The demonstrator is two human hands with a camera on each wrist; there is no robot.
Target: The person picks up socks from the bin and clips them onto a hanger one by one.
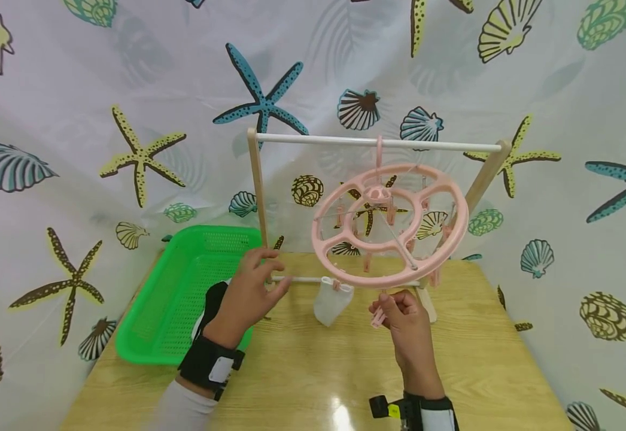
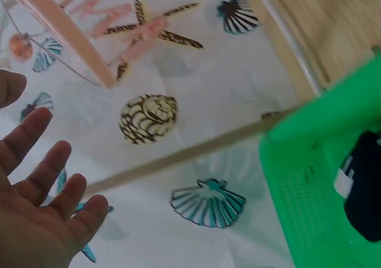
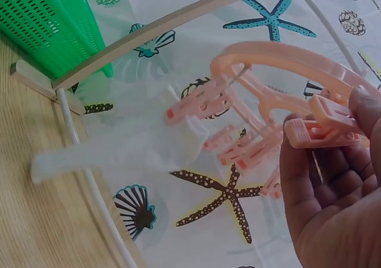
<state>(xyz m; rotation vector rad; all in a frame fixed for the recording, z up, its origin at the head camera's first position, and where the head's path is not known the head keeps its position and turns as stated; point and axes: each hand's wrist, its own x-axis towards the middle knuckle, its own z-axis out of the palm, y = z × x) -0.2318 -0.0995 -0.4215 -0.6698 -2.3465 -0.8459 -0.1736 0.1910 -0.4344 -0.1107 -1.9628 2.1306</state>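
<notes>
A pink round clip hanger (image 1: 391, 278) hangs by its hook from a white rod. My right hand (image 1: 407, 320) pinches one of its pink clothespins (image 3: 324, 131) between thumb and fingers, at the near side of the ring. Left of that, another clothespin (image 1: 336, 285) holds a small white cloth (image 1: 330, 304) that looks like a sock. My left hand (image 1: 251, 290) is over the right edge of the green basket (image 1: 130, 335), its fingers loosely spread with nothing in them. Dark cloth with some white (image 2: 364, 184) lies inside the basket, partly hidden by my left arm in the head view.
A wooden stand (image 1: 259, 191) with a white upper rod (image 1: 313, 139) and a lower rod (image 1: 297, 279) stands on the wooden table (image 1: 302, 371). Several more pink clothespins dangle under the ring. A curtain (image 1: 194, 78) printed with shells and starfish surrounds the table.
</notes>
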